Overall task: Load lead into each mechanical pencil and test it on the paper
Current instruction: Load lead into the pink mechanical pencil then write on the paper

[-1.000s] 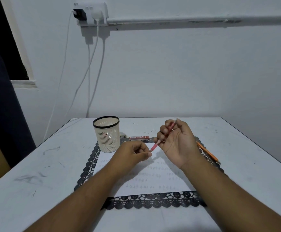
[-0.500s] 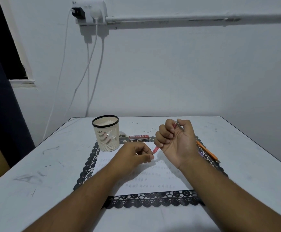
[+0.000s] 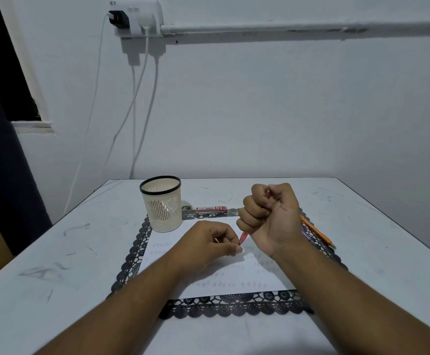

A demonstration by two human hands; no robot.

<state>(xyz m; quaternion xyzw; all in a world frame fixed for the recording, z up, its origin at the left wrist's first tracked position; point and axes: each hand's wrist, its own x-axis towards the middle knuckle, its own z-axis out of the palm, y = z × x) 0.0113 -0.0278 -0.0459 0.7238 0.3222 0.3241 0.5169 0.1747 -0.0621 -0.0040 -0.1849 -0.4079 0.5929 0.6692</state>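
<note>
White tabletop spreads under us, with the paper (image 3: 216,278) on a black lace mat (image 3: 132,254) nearest. Above it our left hand (image 3: 208,242) pinches what looks like a thin lead, touching the pencil's lower tip. Just beyond, our right hand (image 3: 267,216) is fisted around the red pencil (image 3: 243,237), its long axis slanting up and away. Farther off lies the lead case (image 3: 211,209).

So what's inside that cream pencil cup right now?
Through the slats of the cup, something reddish shows low inside, possibly a pencil. The wall hides the rest, so what else it holds cannot be told.
</note>
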